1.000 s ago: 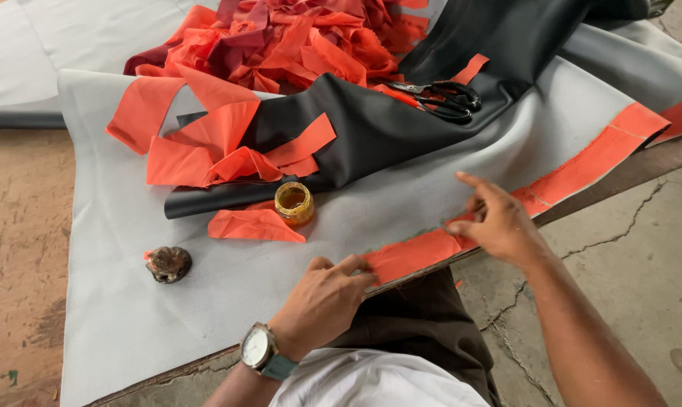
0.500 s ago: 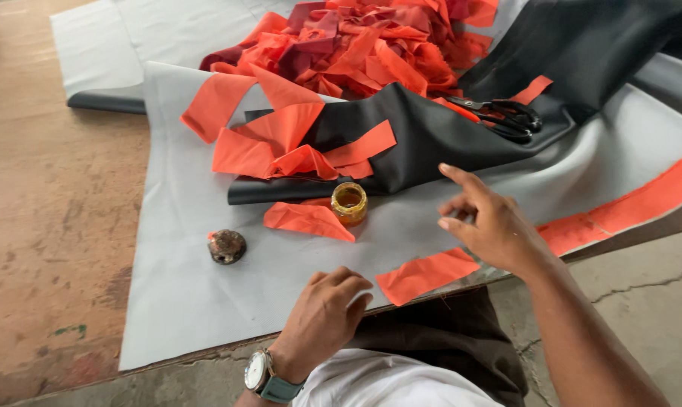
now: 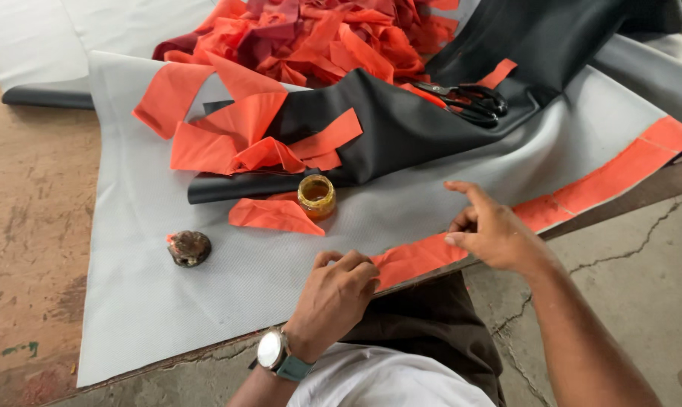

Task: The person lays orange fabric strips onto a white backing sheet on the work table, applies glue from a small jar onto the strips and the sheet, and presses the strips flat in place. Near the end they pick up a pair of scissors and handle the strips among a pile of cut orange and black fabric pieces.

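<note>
A long orange strip (image 3: 582,192) lies along the near edge of a grey sheet (image 3: 205,294) on the table. My left hand (image 3: 333,298), with a wristwatch, presses the strip's left end with curled fingers. My right hand (image 3: 491,230) rests on the strip further right, fingertips down, index finger raised. Neither hand grips anything. A small open jar of amber paste (image 3: 317,196) stands just beyond my left hand.
A dark lumpy stone-like object (image 3: 188,247) sits on the grey sheet at left. Black scissors (image 3: 469,102) lie on black sheet material (image 3: 401,128). A heap of orange and red scraps (image 3: 311,45) fills the back. The concrete floor (image 3: 642,301) lies below at right.
The view has swung back to the right. My left hand moved forward onto the strip's end, and my right hand lowered onto the strip.
</note>
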`<state>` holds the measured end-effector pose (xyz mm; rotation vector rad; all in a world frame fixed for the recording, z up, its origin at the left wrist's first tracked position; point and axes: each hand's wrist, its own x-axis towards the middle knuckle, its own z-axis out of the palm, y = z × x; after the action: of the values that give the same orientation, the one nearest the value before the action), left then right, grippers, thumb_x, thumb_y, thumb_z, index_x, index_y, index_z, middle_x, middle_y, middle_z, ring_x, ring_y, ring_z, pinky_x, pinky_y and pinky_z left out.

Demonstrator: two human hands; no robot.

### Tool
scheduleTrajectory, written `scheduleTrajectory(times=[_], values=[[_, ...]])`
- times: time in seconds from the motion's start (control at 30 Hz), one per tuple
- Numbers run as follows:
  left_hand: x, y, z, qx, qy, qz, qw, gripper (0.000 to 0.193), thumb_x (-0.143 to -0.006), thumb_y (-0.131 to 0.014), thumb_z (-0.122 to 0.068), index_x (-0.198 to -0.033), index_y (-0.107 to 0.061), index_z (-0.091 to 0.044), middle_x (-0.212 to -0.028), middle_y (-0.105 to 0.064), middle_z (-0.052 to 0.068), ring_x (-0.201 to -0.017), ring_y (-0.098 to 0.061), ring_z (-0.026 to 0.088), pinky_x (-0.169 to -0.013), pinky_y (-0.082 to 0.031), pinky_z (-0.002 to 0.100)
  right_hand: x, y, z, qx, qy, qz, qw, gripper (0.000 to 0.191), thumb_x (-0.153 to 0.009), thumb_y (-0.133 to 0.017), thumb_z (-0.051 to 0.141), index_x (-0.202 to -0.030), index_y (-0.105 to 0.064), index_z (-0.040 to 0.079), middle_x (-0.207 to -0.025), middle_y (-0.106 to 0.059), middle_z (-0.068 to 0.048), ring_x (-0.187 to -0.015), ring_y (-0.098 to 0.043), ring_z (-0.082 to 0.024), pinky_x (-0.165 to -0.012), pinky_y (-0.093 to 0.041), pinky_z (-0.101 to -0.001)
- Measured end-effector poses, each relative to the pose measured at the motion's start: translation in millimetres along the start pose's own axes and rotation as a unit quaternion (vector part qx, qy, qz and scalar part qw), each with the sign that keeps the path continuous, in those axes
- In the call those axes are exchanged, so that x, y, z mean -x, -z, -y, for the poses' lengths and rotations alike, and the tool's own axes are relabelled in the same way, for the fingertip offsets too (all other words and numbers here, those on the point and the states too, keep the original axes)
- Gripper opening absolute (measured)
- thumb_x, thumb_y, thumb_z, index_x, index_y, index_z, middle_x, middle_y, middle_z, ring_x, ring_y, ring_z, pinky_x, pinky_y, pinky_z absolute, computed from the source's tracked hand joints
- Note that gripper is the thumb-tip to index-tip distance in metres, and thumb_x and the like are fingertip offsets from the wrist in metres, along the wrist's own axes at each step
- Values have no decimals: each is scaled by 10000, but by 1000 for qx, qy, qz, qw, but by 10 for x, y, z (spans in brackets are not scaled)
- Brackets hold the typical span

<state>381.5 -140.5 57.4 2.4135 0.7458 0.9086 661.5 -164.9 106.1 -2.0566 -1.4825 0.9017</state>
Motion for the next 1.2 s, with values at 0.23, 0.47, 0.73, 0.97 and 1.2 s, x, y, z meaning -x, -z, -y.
scheduleTrajectory(times=[0.23,0.47,0.73,0.97,1.2], values=[[-190,-215,-22,-4,-30,39,999,94,-828,-732,-89,-920,-725,-71,-973,-718,52,-863,-692,253,-924,-459,417,-18,172,-188,23,-21,-11,999,829,-776,-782,98,-1507,-406,206,-861,-771,-55,-816,-696,-164,-832,-547,-346],[-204,-150,-34,0,-9,75,997,51,-863,-714,-101,-901,-740,-78,-966,-719,43,-825,-685,262,-897,-462,393,-62,121,-297,46,-15,-32,998,806,-764,-808,101,-1483,-455,185,-837,-742,-66,-811,-691,-178,-819,-553,-352],[61,236,10,-13,3,68,998,58,-860,-698,-97,-890,-742,-75,-1045,-728,64,-855,-685,253,-915,-457,405,-13,371,-378,13,65,-195,979,734,-790,-817,81,-1472,-555,158,-987,-677,-43,-862,-654,-159,-813,-558,-323],[144,252,28,-24,-58,45,997,167,-885,-686,-131,-1043,-699,-81,-1140,-683,61,-1001,-686,237,-969,-438,448,-224,-379,421,-35,257,-118,958,929,-717,-856,122,-1533,-412,149,-1210,-700,-63,-1034,-682,-172,-890,-539,-343],[163,304,241,-8,-25,89,996,193,-915,-696,-179,-1078,-689,-74,-1142,-653,73,-903,-658,249,-998,-419,486,-624,-1090,1301,-4,270,-51,961,1072,-643,-923,156,-1540,-337,172,-1313,-656,-103,-1152,-650,-226,-977,-527,-389]])
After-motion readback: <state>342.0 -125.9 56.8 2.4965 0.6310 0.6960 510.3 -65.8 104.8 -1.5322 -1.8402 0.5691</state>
